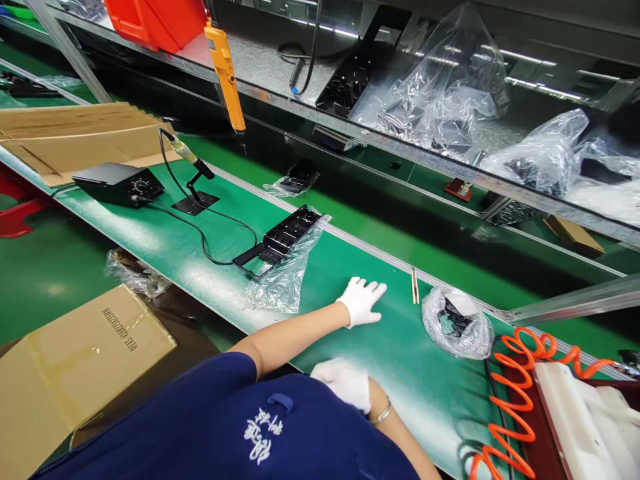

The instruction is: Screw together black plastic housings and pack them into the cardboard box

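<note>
Left hand (361, 301), white-gloved, flat on green bench (390, 347), fingers spread. Right hand (345, 383), gloved, near torso at 6 o'clock. Bagged black parts (457, 321) at 3 o'clock of left hand; black tray (280, 241) half in plastic at 10 o'clock.

Two thin wooden sticks (415, 285), side by side, flat on green bench

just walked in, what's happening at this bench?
A person in a blue shirt and white gloves leans over the green bench. The left hand lies flat and open on the bench, holding nothing, near a small bag of black parts. The right hand sits close to the body, also empty as far as shows. A black tray half out of its plastic lies further left, untouched.
</note>
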The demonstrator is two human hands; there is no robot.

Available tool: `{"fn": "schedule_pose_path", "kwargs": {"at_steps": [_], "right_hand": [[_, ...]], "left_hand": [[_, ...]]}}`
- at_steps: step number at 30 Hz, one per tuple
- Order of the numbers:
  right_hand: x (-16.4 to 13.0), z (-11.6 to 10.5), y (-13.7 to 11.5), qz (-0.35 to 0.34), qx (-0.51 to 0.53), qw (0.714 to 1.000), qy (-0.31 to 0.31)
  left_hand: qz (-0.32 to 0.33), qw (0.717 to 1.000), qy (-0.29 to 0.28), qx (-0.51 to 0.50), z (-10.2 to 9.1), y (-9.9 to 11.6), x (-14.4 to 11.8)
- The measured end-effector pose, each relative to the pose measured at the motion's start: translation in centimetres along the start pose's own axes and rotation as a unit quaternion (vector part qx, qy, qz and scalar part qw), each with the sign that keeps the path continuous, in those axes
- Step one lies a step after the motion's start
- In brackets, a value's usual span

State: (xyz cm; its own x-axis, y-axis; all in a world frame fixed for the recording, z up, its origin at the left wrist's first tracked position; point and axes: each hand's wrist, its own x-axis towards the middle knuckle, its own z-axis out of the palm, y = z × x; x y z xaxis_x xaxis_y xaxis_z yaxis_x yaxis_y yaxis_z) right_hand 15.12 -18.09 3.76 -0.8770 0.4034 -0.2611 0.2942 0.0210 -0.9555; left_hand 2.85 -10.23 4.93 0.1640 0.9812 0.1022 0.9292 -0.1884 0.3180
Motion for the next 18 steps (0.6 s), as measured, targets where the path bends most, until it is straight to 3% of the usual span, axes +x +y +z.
{"fn": "schedule_pose_path", "kwargs": {"at_steps": [2,4,7,10,12,14,18], "right_hand": [[-0.5,0.3,0.0,0.015,0.01,1.0,0.004],[-1.0,-1.1,0.4,0.036,0.027,0.996,0.08],[-1.4,-4.1,1.2,0.045,0.056,0.974,0.214],[-1.2,-5.2,1.4,0.045,0.076,0.96,0.267],[-0.8,-4.5,1.2,0.053,0.085,0.961,0.258],[-0.3,-3.4,1.0,0.063,0.092,0.965,0.238],[0.3,-2.5,1.0,0.08,0.099,0.966,0.225]], "left_hand": [[-0.032,0.999,0.006,-0.032,-2.4,-1.2,0.0],[-0.065,0.995,0.028,-0.064,-5.9,-3.9,-0.4],[-0.176,0.977,0.083,-0.086,-11.5,-10.5,-2.2],[-0.317,0.939,0.091,-0.101,-15.4,-17.8,-4.5],[-0.402,0.905,0.075,-0.118,-16.1,-21.4,-5.7],[-0.446,0.88,0.061,-0.153,-15.4,-23.6,-6.6],[-0.455,0.853,0.072,-0.245,-12.6,-24.3,-7.2]]}}
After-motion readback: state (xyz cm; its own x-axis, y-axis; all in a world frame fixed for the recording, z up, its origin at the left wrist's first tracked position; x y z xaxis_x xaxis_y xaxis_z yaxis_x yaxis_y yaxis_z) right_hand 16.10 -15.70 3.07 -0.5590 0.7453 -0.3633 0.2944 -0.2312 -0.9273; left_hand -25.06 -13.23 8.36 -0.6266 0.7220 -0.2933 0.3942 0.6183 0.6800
